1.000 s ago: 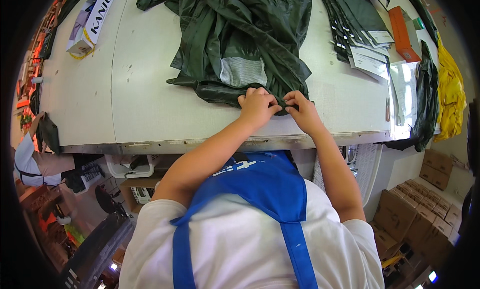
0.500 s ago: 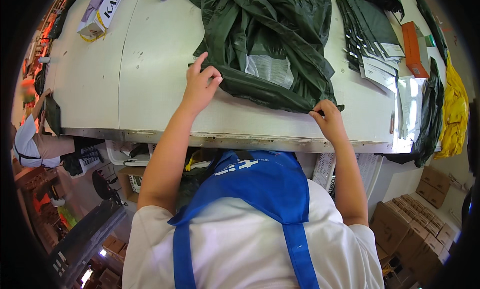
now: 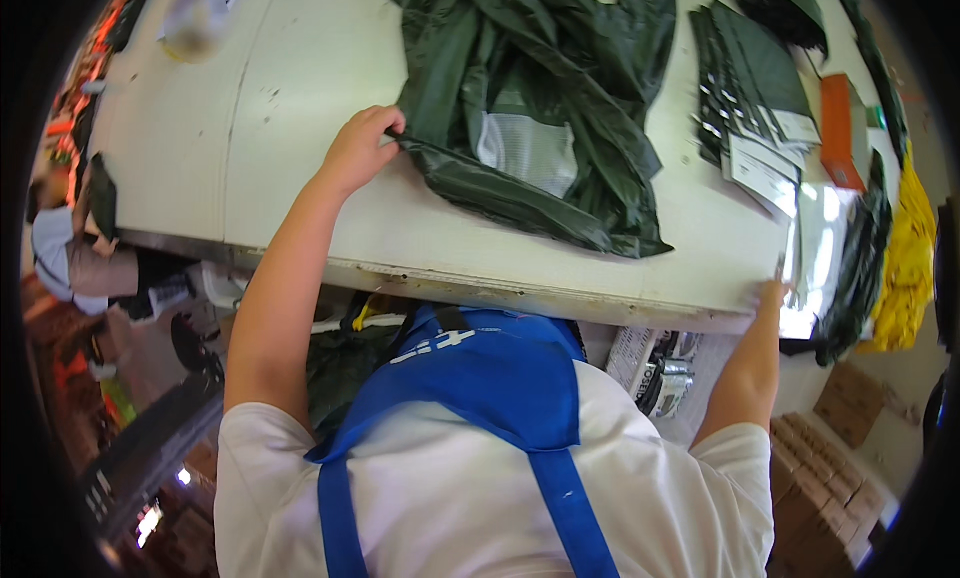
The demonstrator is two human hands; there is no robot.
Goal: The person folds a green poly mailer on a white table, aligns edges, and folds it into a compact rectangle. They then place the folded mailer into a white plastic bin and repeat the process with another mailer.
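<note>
Fingers of the left hand (image 3: 360,153) are narrowed in a pinch on the left corner of a dark green garment's folded lower edge (image 3: 520,208). Those of the right hand (image 3: 774,292) are blurred at the table's right side, by a slim tool (image 3: 781,266); whether they grip it or only touch it, I cannot tell.

Half a second ago both hands were at the folded edge, the right one pinching its right end. Now that end lies loose on the table (image 3: 300,168), and only the left corner is held. I judge this a break in the two-handed handling of the edge, with the right hand's attention gone over to the tool.

Beyond the fold, the dark green garment (image 3: 440,63) spreads crumpled up the middle of the table, its pale mesh panel (image 3: 528,156) face up. To its right, well apart from it, lies a fanned stack of dark green packets (image 3: 750,73) with white cards, and beside that an orange box (image 3: 842,133). Yellow material (image 3: 906,268) hangs farther right. Off to the far left is a co-worker (image 3: 70,253).
</note>
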